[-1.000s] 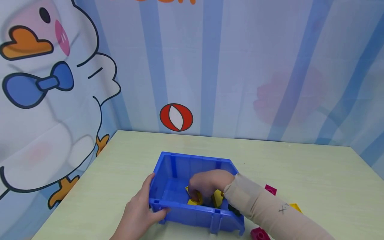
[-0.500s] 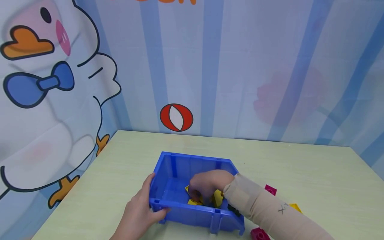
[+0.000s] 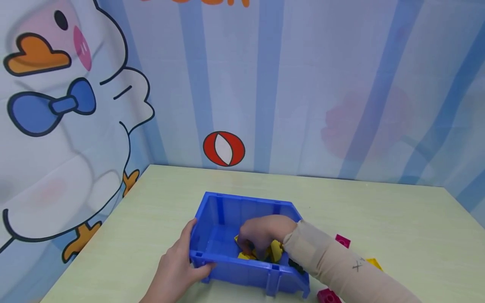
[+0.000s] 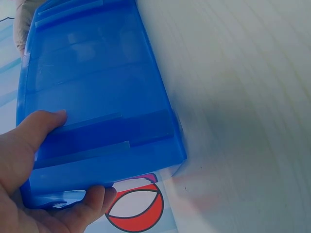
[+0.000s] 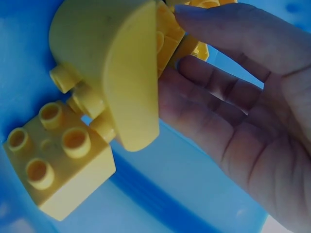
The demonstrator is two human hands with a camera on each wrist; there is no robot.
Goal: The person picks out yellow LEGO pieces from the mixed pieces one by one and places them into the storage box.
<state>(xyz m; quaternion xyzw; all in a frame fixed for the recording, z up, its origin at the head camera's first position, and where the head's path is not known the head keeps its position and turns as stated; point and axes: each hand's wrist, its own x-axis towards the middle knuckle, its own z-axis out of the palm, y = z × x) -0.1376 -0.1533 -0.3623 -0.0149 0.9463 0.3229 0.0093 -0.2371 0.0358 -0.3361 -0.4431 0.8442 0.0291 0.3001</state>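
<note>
A blue plastic bin (image 3: 238, 273) stands on the table with yellow toy building bricks inside. My left hand (image 3: 174, 265) grips its left end, thumb on the near wall and fingers round the end; the left wrist view shows this thumb (image 4: 41, 124) against the outer wall. Inside the bin, my right hand (image 3: 265, 231) has its fingers curled among the bricks. The right wrist view shows a yellow brick (image 5: 167, 41) between thumb and fingers, partly hidden. Beside it lie a rounded yellow brick (image 5: 131, 77) and a four-stud yellow brick (image 5: 63, 160).
Right of the bin, a pink brick (image 3: 342, 240), a yellow brick (image 3: 374, 264) and another pink brick (image 3: 328, 296) lie around the right forearm. A dark green piece (image 3: 296, 266) shows at the bin's right end. A printed cloth (image 3: 303, 84) hangs behind the table (image 3: 379, 206).
The view has shifted very slightly. Both hands and the bin stay in place.
</note>
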